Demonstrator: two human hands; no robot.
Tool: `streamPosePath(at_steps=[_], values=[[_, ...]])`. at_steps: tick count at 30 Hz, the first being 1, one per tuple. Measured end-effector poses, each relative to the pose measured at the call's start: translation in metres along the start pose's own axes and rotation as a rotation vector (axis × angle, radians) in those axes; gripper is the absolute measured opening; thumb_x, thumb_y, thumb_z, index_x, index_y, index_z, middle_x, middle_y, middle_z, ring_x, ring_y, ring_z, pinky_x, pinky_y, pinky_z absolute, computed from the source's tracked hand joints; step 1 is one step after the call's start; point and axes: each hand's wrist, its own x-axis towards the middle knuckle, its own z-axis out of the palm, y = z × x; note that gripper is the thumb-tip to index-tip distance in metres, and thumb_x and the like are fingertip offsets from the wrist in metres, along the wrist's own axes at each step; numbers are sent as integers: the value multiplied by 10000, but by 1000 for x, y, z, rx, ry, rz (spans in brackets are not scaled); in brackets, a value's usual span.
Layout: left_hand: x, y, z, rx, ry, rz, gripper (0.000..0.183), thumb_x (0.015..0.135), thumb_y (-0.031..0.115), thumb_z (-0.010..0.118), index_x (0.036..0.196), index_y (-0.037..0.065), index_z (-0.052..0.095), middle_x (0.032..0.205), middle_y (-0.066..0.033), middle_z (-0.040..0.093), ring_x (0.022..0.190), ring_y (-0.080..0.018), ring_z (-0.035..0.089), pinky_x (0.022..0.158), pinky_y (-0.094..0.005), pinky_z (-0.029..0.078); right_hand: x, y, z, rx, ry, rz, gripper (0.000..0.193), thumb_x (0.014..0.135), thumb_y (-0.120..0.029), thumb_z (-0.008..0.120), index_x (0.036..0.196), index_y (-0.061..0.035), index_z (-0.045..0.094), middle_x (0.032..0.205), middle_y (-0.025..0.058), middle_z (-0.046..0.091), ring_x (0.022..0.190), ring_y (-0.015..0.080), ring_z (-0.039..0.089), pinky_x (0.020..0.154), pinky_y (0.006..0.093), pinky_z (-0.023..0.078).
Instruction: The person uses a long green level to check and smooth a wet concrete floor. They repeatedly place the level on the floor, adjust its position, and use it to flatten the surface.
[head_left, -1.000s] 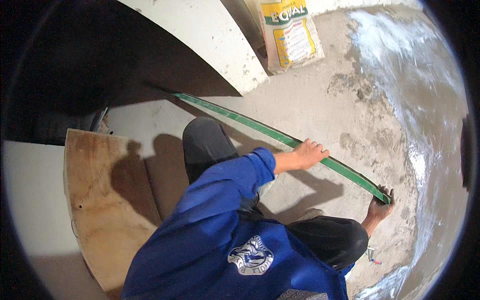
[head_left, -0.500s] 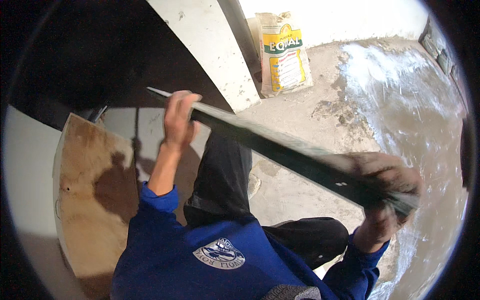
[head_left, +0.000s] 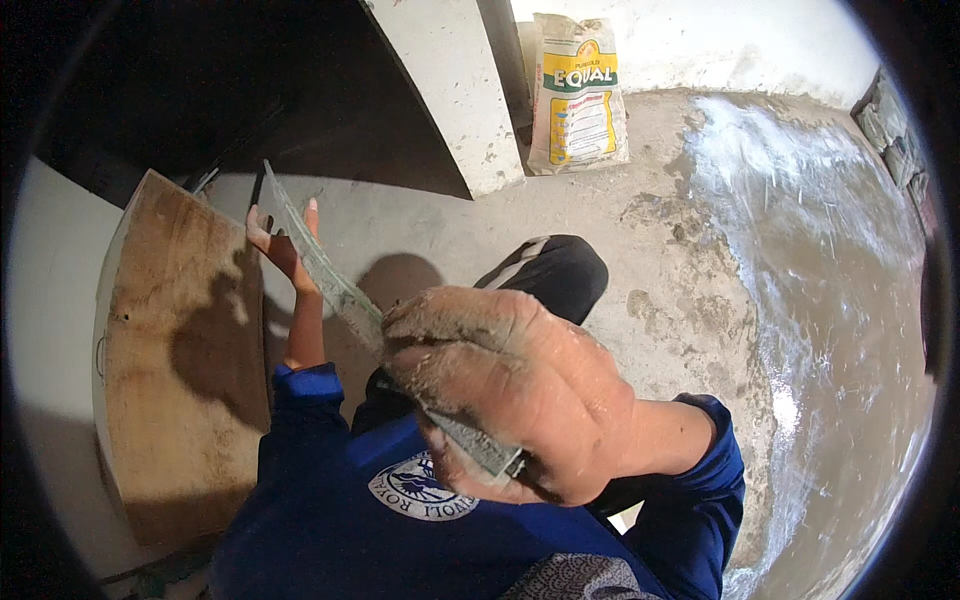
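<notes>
A long, narrow straightedge (head_left: 340,290), crusted grey-green along its edge, slants across in front of my chest. My right hand (head_left: 520,385), large and close to the camera, is closed round its near part; a short end pokes out below the fingers. Pale dust or mortar coats the knuckles. Toward the far end, my left hand (head_left: 285,250) has the bar between its thumb and fingers, which reach up on either side of it. Their exact contact with the bar is partly hidden.
A printed sack (head_left: 580,110) stands against the white wall beside a pillar (head_left: 450,100). Wet, shiny screed (head_left: 820,290) covers the floor at right, bordering rough dry concrete (head_left: 690,300). A wooden board (head_left: 180,370) leans at left. My bent knee (head_left: 560,275) is just beyond my right hand.
The straightedge has swung from lying crosswise to nearly edge-on to me. My right hand came left and up toward the camera; my left hand moved left and its fingers spread.
</notes>
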Motion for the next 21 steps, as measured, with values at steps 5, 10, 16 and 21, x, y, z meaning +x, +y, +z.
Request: streamPosePath(at_steps=[5,10,16,21], values=[[9,-34,5,-55,-16,-59,872,722,294,858,1372,-14,364,1306,-205,411,1217,-321,410,1042,-434,332,-2,-6,0,-8,6,26,350,776,-11,708,1097,68,593,1067,254,628,995,380,647,799,398,546],[9,-41,7,78,-91,-40,825,723,259,854,1357,-19,405,1310,-196,426,1223,-315,423,1035,-429,343,-5,-4,2,25,-35,63,326,800,-22,678,1094,76,576,1030,258,629,981,387,647,807,412,540],[37,-36,35,168,-229,383,523,758,99,706,1256,55,552,1256,-133,563,1203,-371,495,1048,-475,367,-9,-11,-27,92,269,183,308,893,-158,613,1102,50,523,998,240,635,1027,380,620,886,487,504],[53,9,66,-68,-402,717,456,748,118,691,1187,93,574,1151,-173,614,1167,-395,533,1051,-486,360,-3,-8,-111,219,451,149,424,927,-240,500,1267,12,477,1170,249,582,1209,434,514,1077,572,341]])
